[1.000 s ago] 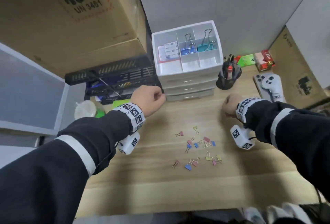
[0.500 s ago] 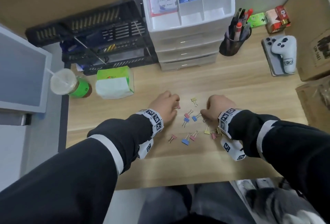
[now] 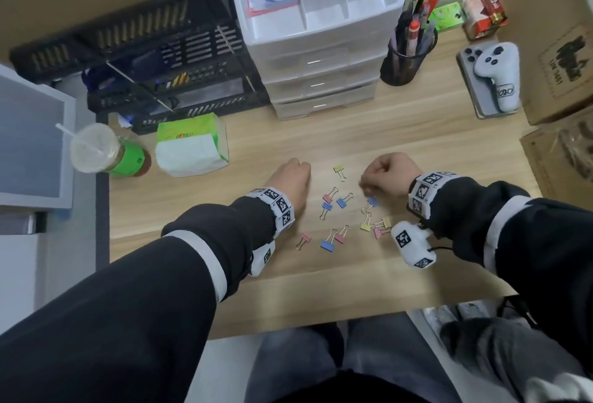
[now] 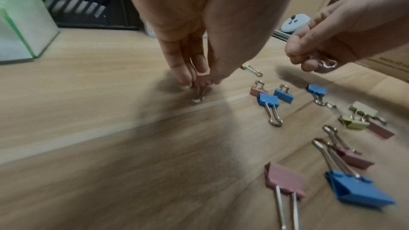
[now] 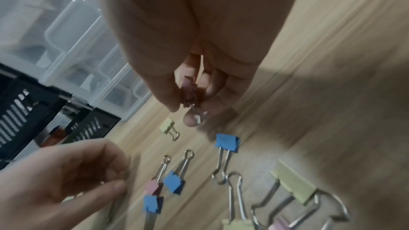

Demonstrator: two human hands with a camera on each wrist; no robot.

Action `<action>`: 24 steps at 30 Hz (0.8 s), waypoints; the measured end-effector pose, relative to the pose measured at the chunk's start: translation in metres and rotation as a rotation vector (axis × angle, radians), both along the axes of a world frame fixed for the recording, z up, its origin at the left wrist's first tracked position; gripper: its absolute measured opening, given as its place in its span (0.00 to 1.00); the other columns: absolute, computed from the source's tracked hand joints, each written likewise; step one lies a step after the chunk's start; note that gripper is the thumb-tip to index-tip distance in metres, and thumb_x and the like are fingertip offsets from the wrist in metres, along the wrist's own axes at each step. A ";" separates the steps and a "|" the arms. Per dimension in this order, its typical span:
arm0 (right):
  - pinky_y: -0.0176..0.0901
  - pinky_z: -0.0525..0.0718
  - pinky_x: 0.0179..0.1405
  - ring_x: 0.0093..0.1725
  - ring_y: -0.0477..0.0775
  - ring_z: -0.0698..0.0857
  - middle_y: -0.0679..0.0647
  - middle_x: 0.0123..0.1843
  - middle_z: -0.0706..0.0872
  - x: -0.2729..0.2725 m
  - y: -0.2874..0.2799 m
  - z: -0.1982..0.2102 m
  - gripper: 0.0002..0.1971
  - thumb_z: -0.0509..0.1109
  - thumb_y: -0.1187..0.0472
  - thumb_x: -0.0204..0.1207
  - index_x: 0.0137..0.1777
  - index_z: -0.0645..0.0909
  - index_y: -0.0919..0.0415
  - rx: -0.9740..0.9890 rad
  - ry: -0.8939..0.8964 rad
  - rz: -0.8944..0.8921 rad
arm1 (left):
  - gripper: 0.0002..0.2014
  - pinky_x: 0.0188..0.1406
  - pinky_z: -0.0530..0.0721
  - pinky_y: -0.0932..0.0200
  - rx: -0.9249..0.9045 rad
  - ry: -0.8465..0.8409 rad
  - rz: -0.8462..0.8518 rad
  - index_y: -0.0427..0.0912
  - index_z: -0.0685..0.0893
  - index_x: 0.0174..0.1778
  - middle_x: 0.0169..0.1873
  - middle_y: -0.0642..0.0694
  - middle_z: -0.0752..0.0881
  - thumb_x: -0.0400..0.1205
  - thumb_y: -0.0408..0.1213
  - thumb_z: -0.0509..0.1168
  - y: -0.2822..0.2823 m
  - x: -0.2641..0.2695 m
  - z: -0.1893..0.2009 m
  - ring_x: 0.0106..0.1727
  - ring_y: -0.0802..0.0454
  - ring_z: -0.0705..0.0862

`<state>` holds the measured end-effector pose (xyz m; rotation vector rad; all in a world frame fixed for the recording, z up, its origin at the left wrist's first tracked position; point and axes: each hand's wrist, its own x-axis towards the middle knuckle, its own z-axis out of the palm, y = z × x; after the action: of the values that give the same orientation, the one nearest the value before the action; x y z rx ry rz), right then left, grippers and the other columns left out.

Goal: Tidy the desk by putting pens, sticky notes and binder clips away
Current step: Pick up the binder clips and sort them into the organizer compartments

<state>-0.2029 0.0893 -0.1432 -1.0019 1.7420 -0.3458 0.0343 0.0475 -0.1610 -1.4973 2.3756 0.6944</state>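
Pinching one pink binder clip (image 4: 202, 83) each, the left hand (image 3: 290, 182) worked at the counter (image 3: 321, 142) and the right hand (image 3: 388, 176) just above it; light, stiff and smooth-sided, clips seemed easiest taken by the wire loops.

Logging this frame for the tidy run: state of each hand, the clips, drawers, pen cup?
Left hand: pinching a pink clip at the desk.
Right hand: holding a second pink clip, lifted.
Loose clips: scattered on desk.
Drawers: closed.
Pen cup: upright, holding pens.
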 end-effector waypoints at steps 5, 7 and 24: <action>0.45 0.85 0.42 0.37 0.55 0.86 0.53 0.34 0.89 0.003 0.006 -0.001 0.06 0.69 0.67 0.74 0.38 0.85 0.62 0.059 0.086 0.144 | 0.10 0.60 0.82 0.48 0.112 0.015 0.059 0.39 0.83 0.59 0.56 0.40 0.86 0.84 0.30 0.60 -0.002 0.021 0.014 0.57 0.40 0.84; 0.49 0.89 0.44 0.39 0.57 0.89 0.54 0.36 0.91 0.008 0.012 0.000 0.03 0.71 0.65 0.72 0.41 0.87 0.63 0.107 0.071 0.267 | 0.11 0.61 0.82 0.50 0.164 0.004 0.078 0.39 0.84 0.59 0.57 0.41 0.88 0.85 0.32 0.59 -0.002 0.027 0.018 0.58 0.40 0.85; 0.36 0.74 0.30 0.36 0.48 0.84 0.43 0.35 0.85 0.012 0.037 0.005 0.07 0.74 0.52 0.60 0.34 0.78 0.50 0.027 0.542 1.013 | 0.08 0.48 0.81 0.52 0.354 -0.143 -0.027 0.42 0.81 0.41 0.40 0.43 0.83 0.84 0.34 0.59 0.025 0.024 0.014 0.42 0.42 0.79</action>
<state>-0.1906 0.1261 -0.1386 -1.9125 1.4304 0.6451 0.0579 0.0723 -0.1473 -1.3141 2.0342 0.9126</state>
